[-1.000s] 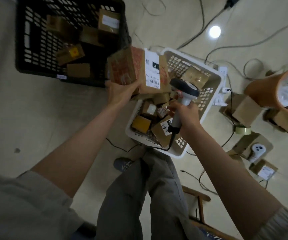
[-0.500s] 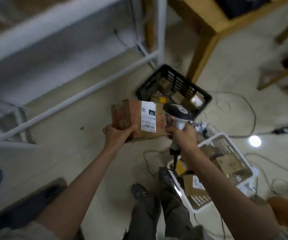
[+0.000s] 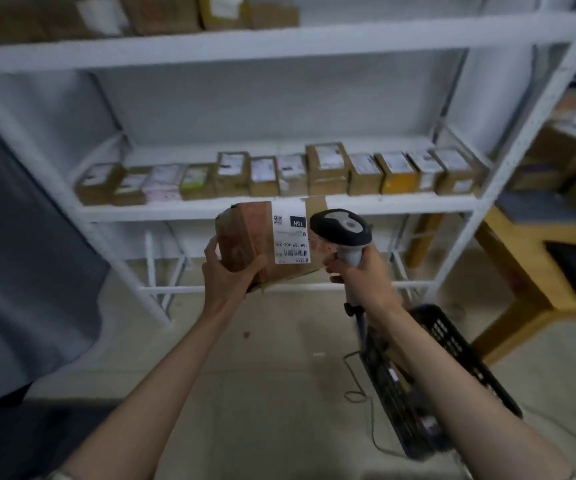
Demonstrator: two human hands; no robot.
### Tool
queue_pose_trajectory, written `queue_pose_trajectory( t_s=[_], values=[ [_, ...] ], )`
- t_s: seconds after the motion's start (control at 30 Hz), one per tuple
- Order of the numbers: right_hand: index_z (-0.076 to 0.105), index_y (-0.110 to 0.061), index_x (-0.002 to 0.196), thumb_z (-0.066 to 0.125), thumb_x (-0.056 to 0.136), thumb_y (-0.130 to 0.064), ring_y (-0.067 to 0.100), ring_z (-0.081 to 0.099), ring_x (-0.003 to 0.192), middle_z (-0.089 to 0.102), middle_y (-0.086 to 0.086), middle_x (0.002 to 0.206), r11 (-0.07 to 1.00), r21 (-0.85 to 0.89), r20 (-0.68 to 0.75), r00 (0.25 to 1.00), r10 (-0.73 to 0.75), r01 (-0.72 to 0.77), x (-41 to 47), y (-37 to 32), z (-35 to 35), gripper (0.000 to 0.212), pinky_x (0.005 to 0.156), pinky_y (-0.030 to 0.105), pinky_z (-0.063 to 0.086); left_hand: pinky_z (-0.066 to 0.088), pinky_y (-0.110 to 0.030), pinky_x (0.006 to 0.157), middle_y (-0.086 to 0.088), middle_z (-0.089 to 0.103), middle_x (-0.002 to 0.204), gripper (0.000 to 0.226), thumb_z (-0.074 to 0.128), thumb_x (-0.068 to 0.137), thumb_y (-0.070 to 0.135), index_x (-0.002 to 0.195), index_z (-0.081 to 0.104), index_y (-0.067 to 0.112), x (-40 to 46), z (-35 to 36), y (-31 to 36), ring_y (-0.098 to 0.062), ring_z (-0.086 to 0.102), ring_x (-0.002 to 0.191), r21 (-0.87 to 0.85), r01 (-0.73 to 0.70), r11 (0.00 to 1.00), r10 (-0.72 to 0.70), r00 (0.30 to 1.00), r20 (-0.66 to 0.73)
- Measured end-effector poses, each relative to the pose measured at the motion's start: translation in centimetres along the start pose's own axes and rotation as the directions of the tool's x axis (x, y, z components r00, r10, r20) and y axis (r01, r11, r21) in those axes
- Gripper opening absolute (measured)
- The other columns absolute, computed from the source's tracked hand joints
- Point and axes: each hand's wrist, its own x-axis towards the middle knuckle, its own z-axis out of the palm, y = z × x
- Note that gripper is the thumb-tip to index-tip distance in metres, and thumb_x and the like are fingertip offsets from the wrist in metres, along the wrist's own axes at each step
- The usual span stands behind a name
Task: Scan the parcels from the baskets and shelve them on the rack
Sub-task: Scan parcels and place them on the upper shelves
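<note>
Far left: dark grey fabric (image 3: 27, 258) hangs beside the white rack (image 3: 279, 46).

My left hand (image 3: 226, 271) grips the parcel (image 3: 266, 242) from below at its left end, thumb up the left face, fingers curled under the bottom edge. Parcel is a brown cardboard box, held in the air in front of the rack, just below the middle shelf's front lip, tilted a bit. White shipping label (image 3: 290, 233) faces me, with "15H" and a barcode readable.

Middle shelf (image 3: 210, 210) behind it carries a row of shelved parcels (image 3: 326, 168), labels facing out, packed side by side across most of the width. Top shelf holds more boxes (image 3: 162, 12), blurred.

My right hand (image 3: 366, 271) is wrapped round the handle of the barcode scanner (image 3: 342, 228); the scanner head sits right against the parcel's right end, cable dropping from the handle base. The fingertips look to touch the box's lower right corner, can't tell for sure.

Below my right forearm: black basket (image 3: 459, 344) on the floor, contents blurred. Far right: wooden table (image 3: 508, 244) with more boxes stacked on it.
</note>
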Motion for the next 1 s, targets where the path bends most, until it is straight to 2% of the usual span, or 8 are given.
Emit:
queue_pose_trajectory(
  t_s=[0.17,0.27,0.4,0.47,0.6,0.7,0.8,1.0],
  values=[
    [0.061,-0.003,0.109,0.065,0.089,0.002,0.027,0.071,0.09,0.072,0.013,0.095,0.987,-0.097,0.092,0.989,-0.116,0.125,0.8,-3.5,2.0,0.022,0.075,0.043,0.062,0.05,-0.045,0.105,-0.003,0.048,0.146,0.106,0.088,0.063,0.052,0.151,0.031,0.038,0.2,-4.0,5.1,-0.017,0.053,0.127,-0.006,-0.149,0.989,0.147,0.98,-0.132],
    [0.06,-0.006,0.113,0.066,0.089,-0.001,0.021,0.07,0.087,0.072,0.009,0.097,0.961,-0.162,0.159,0.967,-0.197,0.223,1.0,-4.8,2.4,0.025,0.073,0.038,0.062,0.05,-0.048,0.105,-0.003,0.049,0.142,0.104,0.083,0.057,0.06,0.147,0.032,0.045,0.4,-5.3,7.4,-0.019,0.054,0.125,0.013,-0.19,0.982,0.189,0.963,-0.192],
    [0.059,-0.013,0.116,0.07,0.088,-0.009,0.02,0.068,0.091,0.07,0.002,0.1,0.897,-0.242,0.225,0.921,-0.319,0.37,1.1,-6.4,2.1,0.03,0.08,0.049,0.059,0.045,-0.05,0.11,-0.003,0.042,0.147,0.104,0.082,0.06,0.06,0.148,0.027,0.048,0.7,-6.2,9.9,-0.022,0.048,0.132,0.046,-0.264,0.963,0.268,0.938,-0.22],
    [0.059,-0.014,0.116,0.07,0.087,-0.009,0.017,0.066,0.088,0.068,-0.003,0.096,0.873,-0.249,0.239,0.9,-0.364,0.419,1.5,-7.2,1.9,0.031,0.077,0.045,0.059,0.035,-0.046,0.118,-0.004,0.036,0.148,0.103,0.083,0.065,0.058,0.15,0.026,0.046,0.6,-6.4,11.1,-0.021,0.04,0.137,0.084,-0.306,0.948,0.317,0.92,-0.232],
    [0.054,-0.016,0.131,0.068,0.086,-0.004,0.011,0.062,0.086,0.064,-0.011,0.101,0.791,-0.266,0.316,0.825,-0.469,0.551,1.6,-9.0,1.7,0.048,0.072,0.029,0.051,0.03,-0.036,0.11,-0.012,0.033,0.143,0.097,0.084,0.078,0.037,0.154,0.024,0.042,0.5,-6.6,12.8,-0.027,0.041,0.134,0.176,-0.319,0.931,0.356,0.902,-0.245],
    [0.047,-0.022,0.141,0.066,0.086,-0.008,0.017,0.059,0.1,0.062,-0.006,0.115,0.649,-0.39,0.413,0.754,-0.511,0.653,1.8,-10.0,1.3,0.06,0.081,0.035,0.051,0.031,-0.052,0.116,-0.014,0.032,0.144,0.101,0.085,0.074,0.043,0.154,0.022,0.044,0.3,-7.3,14.2,-0.033,0.04,0.136,0.248,-0.337,0.908,0.391,0.893,-0.221],
    [0.046,-0.021,0.134,0.065,0.088,-0.013,0.026,0.062,0.101,0.063,0.001,0.121,0.41,-0.545,0.497,0.675,-0.545,0.732,2.4,-10.6,1.0,0.05,0.073,0.036,0.048,0.032,-0.059,0.115,-0.014,0.032,0.142,0.103,0.085,0.07,0.048,0.152,0.022,0.048,0.8,-8.5,15.3,-0.037,0.039,0.136,0.307,-0.331,0.892,0.4,0.895,-0.197],
    [0.042,-0.02,0.126,0.064,0.09,-0.009,0.027,0.061,0.099,0.055,0.002,0.122,0.094,-0.717,0.551,0.643,-0.532,0.691,3.0,-10.6,1.6,0.044,0.062,0.036,0.043,0.036,-0.058,0.113,-0.011,0.032,0.137,0.1,0.084,0.076,0.04,0.154,0.021,0.044,1.7,-10.0,17.3,-0.037,0.043,0.132,0.453,-0.289,0.844,0.398,0.902,-0.166]
  ],
)
